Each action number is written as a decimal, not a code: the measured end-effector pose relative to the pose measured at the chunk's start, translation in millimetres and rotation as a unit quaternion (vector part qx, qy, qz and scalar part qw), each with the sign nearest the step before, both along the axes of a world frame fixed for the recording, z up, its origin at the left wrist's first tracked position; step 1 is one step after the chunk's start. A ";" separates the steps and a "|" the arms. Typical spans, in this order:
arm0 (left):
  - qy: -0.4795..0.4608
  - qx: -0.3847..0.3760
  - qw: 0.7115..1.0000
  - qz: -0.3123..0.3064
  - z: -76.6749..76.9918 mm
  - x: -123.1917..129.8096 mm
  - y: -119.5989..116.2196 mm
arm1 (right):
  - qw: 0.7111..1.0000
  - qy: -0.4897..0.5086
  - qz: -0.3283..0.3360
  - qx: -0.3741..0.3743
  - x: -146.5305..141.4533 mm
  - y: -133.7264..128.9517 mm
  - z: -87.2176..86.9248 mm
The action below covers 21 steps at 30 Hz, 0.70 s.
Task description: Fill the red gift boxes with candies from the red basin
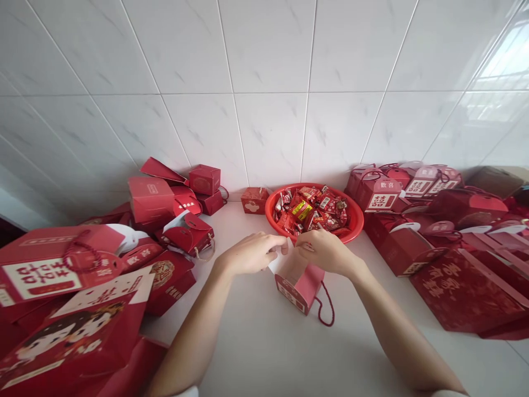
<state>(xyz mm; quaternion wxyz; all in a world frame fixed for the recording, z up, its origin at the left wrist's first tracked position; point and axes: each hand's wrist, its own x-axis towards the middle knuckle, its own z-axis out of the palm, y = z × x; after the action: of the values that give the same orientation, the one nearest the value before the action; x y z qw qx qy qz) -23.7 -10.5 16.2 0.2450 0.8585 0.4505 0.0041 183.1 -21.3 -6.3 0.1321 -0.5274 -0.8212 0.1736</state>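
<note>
So my left hand (258, 252) and right hand (324, 251) are both on the far edge of the open red box (298, 281), fingers curled, can't tell if either's pinching. Box sits just in front of the candy bowl (359, 220).

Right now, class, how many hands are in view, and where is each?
2. Both at the far end of the open red box: the left hand at its left, the right hand at its right. No other hand shows.
</note>
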 end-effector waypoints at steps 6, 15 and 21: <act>0.054 0.014 0.998 0.017 -0.8 5.7 -1.0 | 0.993 -0.104 -0.060 -0.010 -12.0 -8.3 -2.3; 0.109 -0.066 0.992 0.003 2.7 1.8 -1.5 | 0.982 -0.144 0.048 -0.109 24.3 -19.6 19.9; 0.088 -0.114 0.990 -0.013 -13.9 3.2 11.7 | 0.972 -0.183 0.004 -0.145 36.4 -17.4 23.9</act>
<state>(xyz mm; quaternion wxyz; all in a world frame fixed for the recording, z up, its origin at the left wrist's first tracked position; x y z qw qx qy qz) -20.4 1.2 2.3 0.3006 0.8278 0.4568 -0.1255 219.4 -38.7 17.6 -0.0989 -0.5607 -0.7993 0.1924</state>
